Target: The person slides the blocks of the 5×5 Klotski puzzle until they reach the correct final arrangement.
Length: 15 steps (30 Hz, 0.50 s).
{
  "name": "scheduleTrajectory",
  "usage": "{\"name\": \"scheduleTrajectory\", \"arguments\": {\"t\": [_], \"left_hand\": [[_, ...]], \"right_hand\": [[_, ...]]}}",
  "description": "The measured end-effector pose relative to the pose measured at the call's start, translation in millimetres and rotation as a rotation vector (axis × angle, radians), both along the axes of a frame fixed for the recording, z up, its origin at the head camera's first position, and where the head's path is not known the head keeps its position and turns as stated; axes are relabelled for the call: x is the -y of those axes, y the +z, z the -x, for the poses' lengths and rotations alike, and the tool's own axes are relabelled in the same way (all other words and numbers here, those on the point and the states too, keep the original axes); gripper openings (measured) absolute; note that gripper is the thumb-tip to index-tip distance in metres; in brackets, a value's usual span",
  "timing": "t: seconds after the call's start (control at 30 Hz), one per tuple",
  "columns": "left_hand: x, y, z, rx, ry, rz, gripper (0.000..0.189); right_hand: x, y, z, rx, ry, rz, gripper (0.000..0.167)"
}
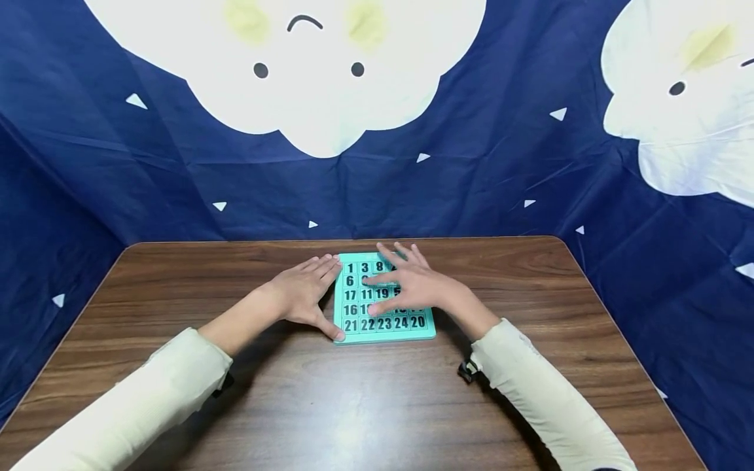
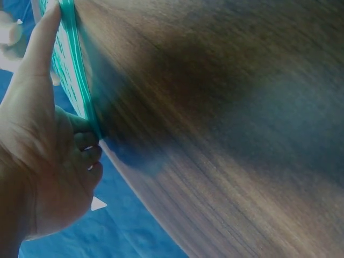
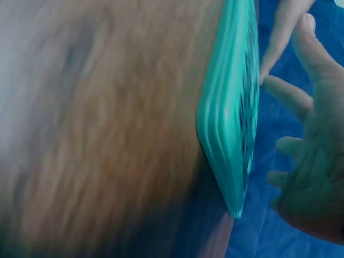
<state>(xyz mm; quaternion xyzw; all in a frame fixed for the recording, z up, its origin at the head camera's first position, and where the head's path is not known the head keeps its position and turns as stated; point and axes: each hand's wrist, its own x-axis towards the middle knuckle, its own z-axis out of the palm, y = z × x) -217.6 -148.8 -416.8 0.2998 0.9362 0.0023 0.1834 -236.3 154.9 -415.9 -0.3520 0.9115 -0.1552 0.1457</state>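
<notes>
A turquoise sliding number puzzle [image 1: 385, 325] lies flat near the back of the table, its square tiles bearing black numbers. My left hand [image 1: 299, 294] holds its left side, the thumb at the near corner and the fingers along the far part of that edge. In the left wrist view the fingers bend against the puzzle's rim [image 2: 80, 80]. My right hand [image 1: 417, 285] is spread over the right part of the board and hides several tiles. Its index fingertip is over the second row; whether it touches a tile, I cannot tell.
The brown wood-grain table [image 1: 353, 399] has rounded back corners. Behind it and at the sides hangs a dark blue cloth [image 1: 283, 196] with white clouds and small triangles. A black strap [image 1: 468, 369] shows at the right cuff.
</notes>
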Motion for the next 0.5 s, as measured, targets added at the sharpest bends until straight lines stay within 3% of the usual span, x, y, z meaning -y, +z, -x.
{"name": "scheduleTrajectory", "arguments": {"t": [0.23,0.37,0.5], "left_hand": [[-2.4,0.4,1.8,-0.007,-0.016,-0.005,0.158],[-0.6,-0.3,1.6,-0.003,-0.011,-0.005,0.157],[1.9,0.3,-0.5,0.009,0.002,-0.020,0.157]], "right_hand": [[-2,7.6,5.0,-0.013,-0.129,-0.042,0.054],[9,4.5,8.0,-0.004,-0.100,-0.020,0.071],[14,-0.1,5.5,0.005,-0.087,-0.066,0.080]]}}
